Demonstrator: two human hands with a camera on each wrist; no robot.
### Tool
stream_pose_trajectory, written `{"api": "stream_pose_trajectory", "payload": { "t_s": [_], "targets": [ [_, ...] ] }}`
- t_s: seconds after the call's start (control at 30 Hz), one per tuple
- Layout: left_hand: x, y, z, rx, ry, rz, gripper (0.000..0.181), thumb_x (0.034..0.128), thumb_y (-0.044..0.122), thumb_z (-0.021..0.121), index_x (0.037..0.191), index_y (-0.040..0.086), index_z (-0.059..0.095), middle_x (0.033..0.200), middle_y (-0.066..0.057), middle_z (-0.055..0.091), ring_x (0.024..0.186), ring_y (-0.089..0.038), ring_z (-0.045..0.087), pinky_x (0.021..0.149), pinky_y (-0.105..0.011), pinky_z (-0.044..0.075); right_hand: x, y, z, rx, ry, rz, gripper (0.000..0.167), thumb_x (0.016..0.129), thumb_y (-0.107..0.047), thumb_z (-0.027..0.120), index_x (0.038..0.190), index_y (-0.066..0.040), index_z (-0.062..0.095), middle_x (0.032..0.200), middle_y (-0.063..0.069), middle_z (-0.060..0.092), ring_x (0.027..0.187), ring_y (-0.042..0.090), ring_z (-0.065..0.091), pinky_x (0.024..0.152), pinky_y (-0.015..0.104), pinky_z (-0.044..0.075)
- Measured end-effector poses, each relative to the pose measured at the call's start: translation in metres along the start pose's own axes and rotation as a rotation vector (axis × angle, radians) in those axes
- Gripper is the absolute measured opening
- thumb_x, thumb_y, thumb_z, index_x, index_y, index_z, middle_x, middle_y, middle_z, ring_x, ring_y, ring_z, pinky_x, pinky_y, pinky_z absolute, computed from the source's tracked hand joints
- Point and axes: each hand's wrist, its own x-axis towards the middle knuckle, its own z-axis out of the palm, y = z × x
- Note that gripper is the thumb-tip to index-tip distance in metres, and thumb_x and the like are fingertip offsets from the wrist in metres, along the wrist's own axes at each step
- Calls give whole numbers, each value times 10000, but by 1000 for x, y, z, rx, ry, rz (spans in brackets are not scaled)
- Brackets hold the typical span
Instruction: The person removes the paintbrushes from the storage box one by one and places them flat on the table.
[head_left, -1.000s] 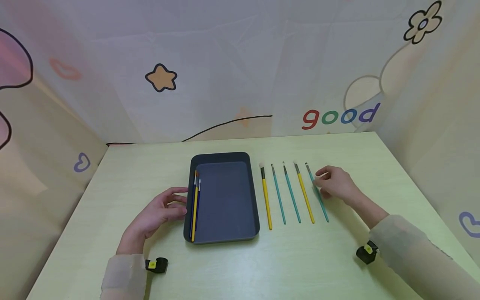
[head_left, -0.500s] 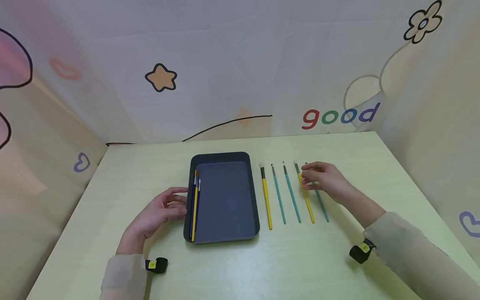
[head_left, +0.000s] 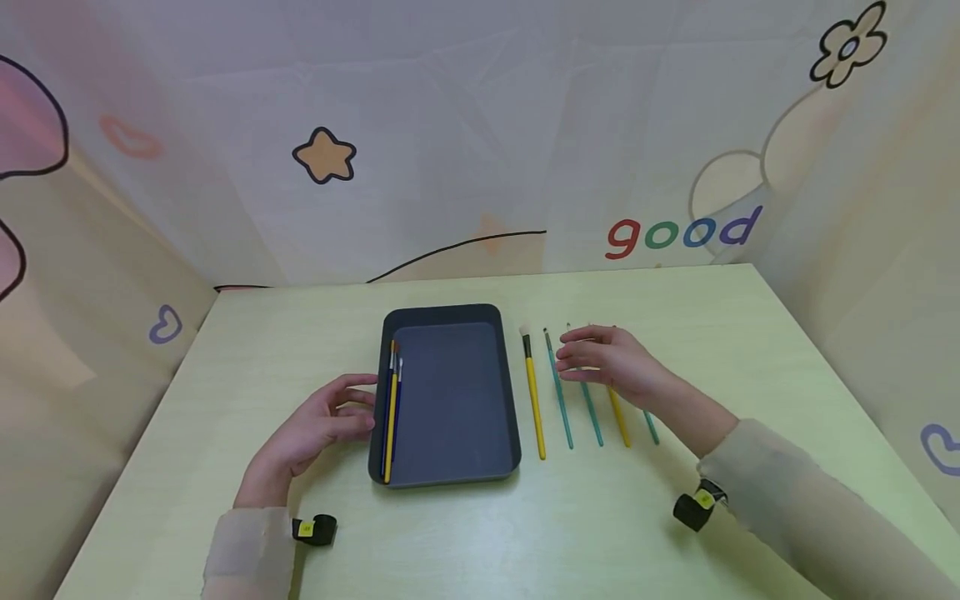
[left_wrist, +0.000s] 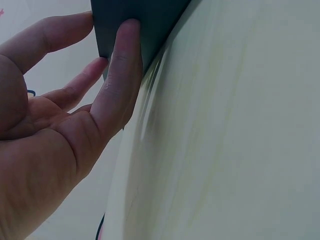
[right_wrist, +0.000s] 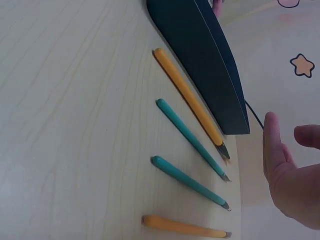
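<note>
The left hand touches the left side of the dark tray with its fingertips; in the left wrist view its fingers rest against the tray wall. Several brushes, one a yellow-handled brush, lie along the tray's left inner side. Right of the tray several brushes lie in a row on the table: a yellow one, a teal one, and others partly under the right hand. The right hand hovers over the row, fingers loosely extended to the left, holding nothing.
The pale table meets a printed cloth backdrop behind and at both sides. Black wrist devices hang near both sleeves, the left one and the right one above the table.
The right hand has moved left from the rightmost teal brush across the row, with nothing in it. The left hand and the tray have stayed in place.
</note>
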Motion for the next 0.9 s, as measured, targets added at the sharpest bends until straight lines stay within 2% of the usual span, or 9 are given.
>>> {"api": "stream_pose_trajectory", "payload": {
  "t_s": [0.17,0.33,0.5,0.77,0.9],
  "targets": [
    [-1,1,1,-9,-1,-4,685,935,15,704,1539,15,381,1360,-279,489,1108,-302,633,908,-377,578,3,-3,12,-3,-60,-13,474,1060,-114,568,1428,145,417,1336,333,573,1090,276,699,986,424,528],
    [-1,2,2,-10,1,-6,687,934,17,704,1539,14,378,1363,-281,486,1108,-304,629,909,-371,577,8,-5,25,47,-125,-22,472,1064,-98,554,1424,167,403,1298,309,606,1098,285,695,1012,465,506],
    [0,0,0,-6,0,3,683,927,0,702,1532,11,386,1353,-283,494,1102,-299,637,906,-380,580,12,-9,40,91,-185,-8,465,1063,-76,550,1431,165,401,1321,317,588,1109,289,689,1007,444,518],
    [2,-3,1,-19,-2,5,687,919,-5,706,1528,11,389,1351,-278,496,1109,-294,638,906,-388,580,22,-14,64,124,-251,20,484,1063,-47,529,1469,163,367,1420,368,490,1242,402,601,1006,426,524],
    [2,-2,1,-22,-2,5,682,916,-10,704,1524,7,394,1343,-281,500,1096,-282,644,903,-389,582,30,-11,77,138,-270,30,490,1063,-49,526,1469,170,361,1434,365,480,1239,380,611,996,412,532]
  ]
}}
